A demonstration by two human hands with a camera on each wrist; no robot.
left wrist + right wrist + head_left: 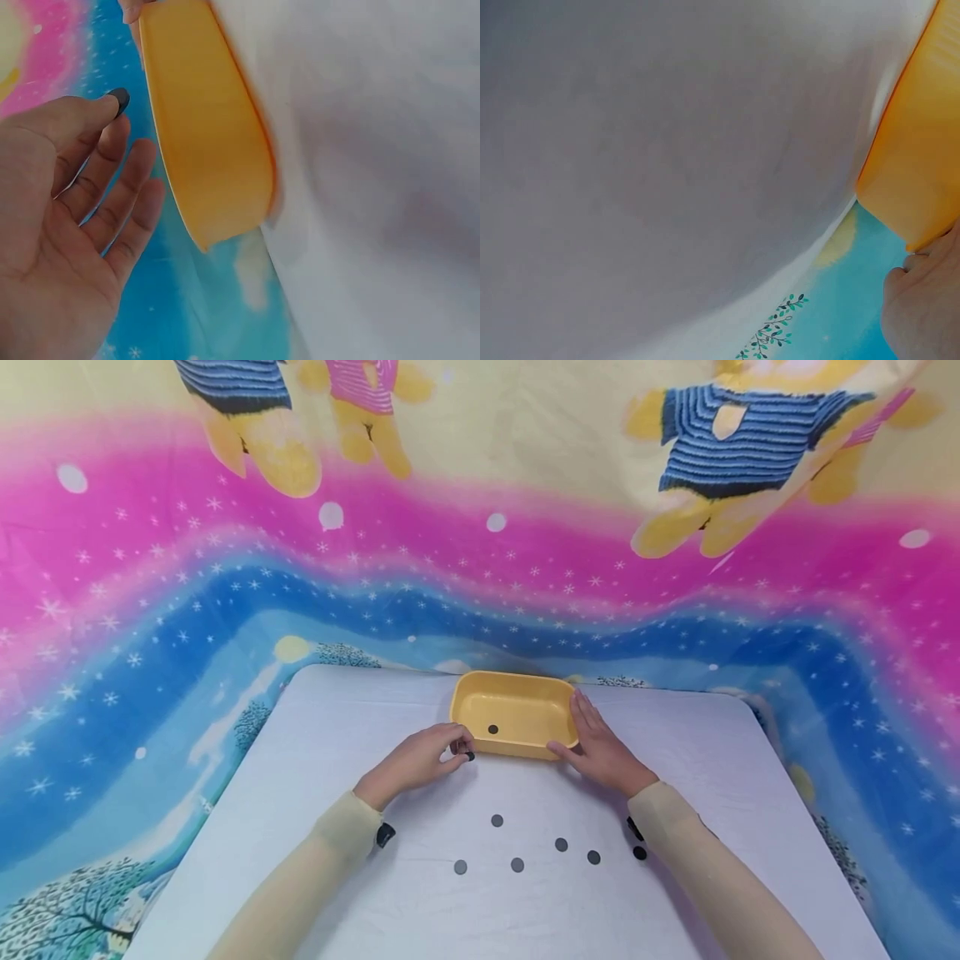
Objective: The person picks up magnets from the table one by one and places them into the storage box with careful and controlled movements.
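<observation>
Yellow box (517, 750) and small dark discs (517, 865): being handled on a white worktop (420, 906).

Hanging cloth (465, 560): enclosing the room behind and on both sides, displaying yellow cartoon figures in striped tops above, bands of pink and blue with snowflakes below, then printed trees lower down. Worktop: spreading pale and smooth across the foreground, rounding at the far corners. Beige sleeves (315, 868): reaching in from the near side, with black devices (386, 835) sitting at the wrists. Box: standing open-topped at the far edge, around midway across. Right hand (603, 752): resting against its right end, fingers lying straight and close together, thumb stretching to the near side. Left hand (420, 762): pinching one disc (470, 756) by the box's near left corner. Other discs: six lying scattered, well apart from the box; one more (492, 729) lying inside it.

Head view alone: showing the inside of the box and the scattered discs. Left wrist view alone: showing the left palm, remaining fingers curving loosely, disc sitting at the thumb tip. Right wrist view alone: showing a leafy sprig (772, 330) printed near the worktop's edge, mostly filling with bare white surface.
</observation>
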